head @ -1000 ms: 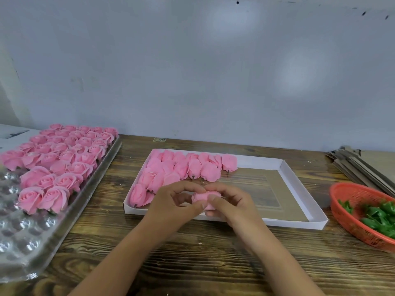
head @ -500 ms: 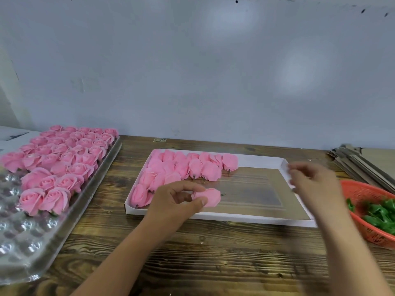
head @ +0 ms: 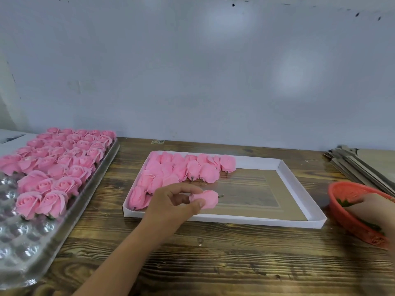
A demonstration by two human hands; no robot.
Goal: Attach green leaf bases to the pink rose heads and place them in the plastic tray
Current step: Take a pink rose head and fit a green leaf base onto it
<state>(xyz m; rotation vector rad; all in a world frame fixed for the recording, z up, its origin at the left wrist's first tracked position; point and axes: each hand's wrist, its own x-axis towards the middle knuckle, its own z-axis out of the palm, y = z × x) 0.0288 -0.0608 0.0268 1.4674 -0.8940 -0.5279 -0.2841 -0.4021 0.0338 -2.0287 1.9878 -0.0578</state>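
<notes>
Head view: left hand (head: 171,207) pinching a rose (head: 206,198), right hand (head: 373,208) reaching into the basket (head: 350,218).

Left thumb and fingers are clamping on the rose, holding it over the near edge of the white box (head: 299,189), wire stub pointing right. Right hand is sitting in the red basket among green leaf bases (head: 343,202); its fingers are hidden by the hand's back, so can't tell if it's gripping anything. More bare roses (head: 186,169) are lying in the box's far-left corner. Finished roses (head: 57,161) are filling the far part of the plastic tray (head: 23,248) at left. Cardboard stack (head: 363,165) is lying at far right on the wooden table (head: 213,257).
</notes>
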